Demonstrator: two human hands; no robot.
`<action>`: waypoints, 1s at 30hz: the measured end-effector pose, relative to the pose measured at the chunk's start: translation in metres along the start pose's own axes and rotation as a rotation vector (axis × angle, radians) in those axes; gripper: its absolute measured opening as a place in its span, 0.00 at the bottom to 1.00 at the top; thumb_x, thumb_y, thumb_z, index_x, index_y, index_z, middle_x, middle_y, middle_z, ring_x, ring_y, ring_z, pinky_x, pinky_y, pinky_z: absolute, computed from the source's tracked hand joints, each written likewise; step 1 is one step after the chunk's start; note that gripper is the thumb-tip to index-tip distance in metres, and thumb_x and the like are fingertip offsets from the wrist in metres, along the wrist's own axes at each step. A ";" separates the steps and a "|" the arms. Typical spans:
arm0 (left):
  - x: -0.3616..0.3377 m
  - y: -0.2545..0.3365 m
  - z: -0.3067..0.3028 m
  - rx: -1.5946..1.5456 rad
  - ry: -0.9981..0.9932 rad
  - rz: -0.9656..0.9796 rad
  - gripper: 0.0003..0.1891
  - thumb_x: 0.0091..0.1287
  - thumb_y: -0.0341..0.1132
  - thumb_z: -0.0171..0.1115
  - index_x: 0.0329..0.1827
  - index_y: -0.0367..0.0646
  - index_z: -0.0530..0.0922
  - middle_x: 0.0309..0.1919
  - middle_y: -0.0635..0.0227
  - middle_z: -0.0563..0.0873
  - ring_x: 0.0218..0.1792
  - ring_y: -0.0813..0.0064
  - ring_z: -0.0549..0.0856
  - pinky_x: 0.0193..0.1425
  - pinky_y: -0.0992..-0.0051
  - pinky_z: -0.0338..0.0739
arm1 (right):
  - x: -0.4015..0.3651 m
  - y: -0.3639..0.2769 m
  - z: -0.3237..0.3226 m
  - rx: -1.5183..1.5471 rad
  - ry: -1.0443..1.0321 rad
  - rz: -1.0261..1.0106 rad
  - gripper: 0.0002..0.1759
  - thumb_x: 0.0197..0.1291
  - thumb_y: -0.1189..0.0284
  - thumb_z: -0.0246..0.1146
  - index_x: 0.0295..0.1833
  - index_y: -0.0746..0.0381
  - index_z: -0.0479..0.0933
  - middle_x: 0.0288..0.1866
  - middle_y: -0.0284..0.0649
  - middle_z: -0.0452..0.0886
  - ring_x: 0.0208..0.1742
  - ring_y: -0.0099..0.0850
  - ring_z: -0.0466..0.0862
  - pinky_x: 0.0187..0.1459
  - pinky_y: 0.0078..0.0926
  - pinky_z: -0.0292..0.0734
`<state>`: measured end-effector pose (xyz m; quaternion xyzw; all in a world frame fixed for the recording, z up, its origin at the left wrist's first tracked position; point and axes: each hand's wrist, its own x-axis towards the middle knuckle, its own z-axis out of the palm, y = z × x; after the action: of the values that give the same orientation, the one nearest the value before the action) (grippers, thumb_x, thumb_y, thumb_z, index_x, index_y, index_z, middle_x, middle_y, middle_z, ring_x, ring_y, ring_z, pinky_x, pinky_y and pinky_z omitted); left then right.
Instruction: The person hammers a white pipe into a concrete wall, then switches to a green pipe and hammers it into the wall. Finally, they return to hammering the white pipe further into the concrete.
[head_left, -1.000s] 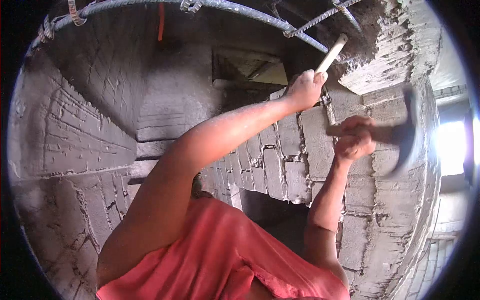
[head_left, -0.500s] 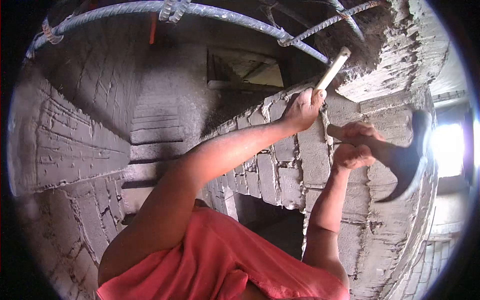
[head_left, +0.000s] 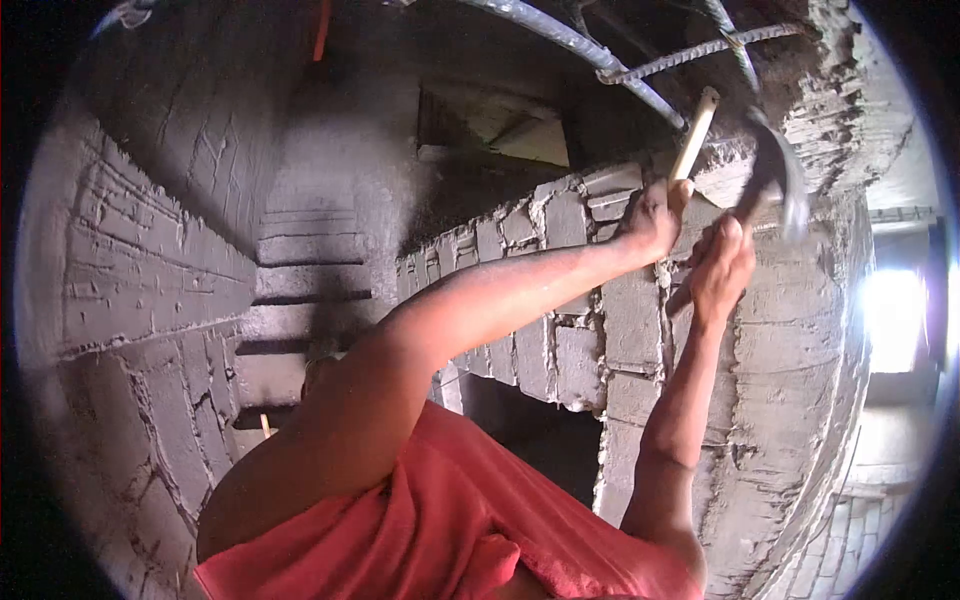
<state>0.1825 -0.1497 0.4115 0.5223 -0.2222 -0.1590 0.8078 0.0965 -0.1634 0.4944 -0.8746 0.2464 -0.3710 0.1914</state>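
My left hand [head_left: 655,218] is closed round a pale stick [head_left: 694,135], which points up toward the rough concrete edge. Below and to the right of it, my right hand [head_left: 722,268] grips the handle of a claw hammer [head_left: 770,175]. The hammer's head is raised close to the right of the stick, blurred by motion, and I cannot make out whether the two touch. A rough concrete edge [head_left: 835,120] lies just beyond the hammer.
Ribbed steel bars [head_left: 700,55] cross overhead. A block wall [head_left: 630,330] runs behind my arms, with a dark opening [head_left: 530,425] in it. Steps [head_left: 310,285] rise at the left beside another wall [head_left: 150,270]. A bright window [head_left: 893,320] is at the right.
My right hand has swung the hammer up and left, from level to upright beside the stick. My left hand and the stick sit slightly further right, and the view has shifted a little.
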 end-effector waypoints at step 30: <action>-0.003 -0.018 0.028 -0.169 -0.048 -0.003 0.26 0.77 0.55 0.46 0.40 0.36 0.74 0.26 0.51 0.77 0.29 0.64 0.77 0.36 0.61 0.71 | 0.025 0.019 -0.003 0.007 -0.123 0.015 0.28 0.76 0.49 0.47 0.32 0.61 0.70 0.18 0.31 0.68 0.18 0.20 0.68 0.20 0.24 0.64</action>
<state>0.1646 -0.1773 0.4044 0.4487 -0.2264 -0.1908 0.8432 0.1032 -0.1934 0.5003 -0.8933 0.2396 -0.3158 0.2119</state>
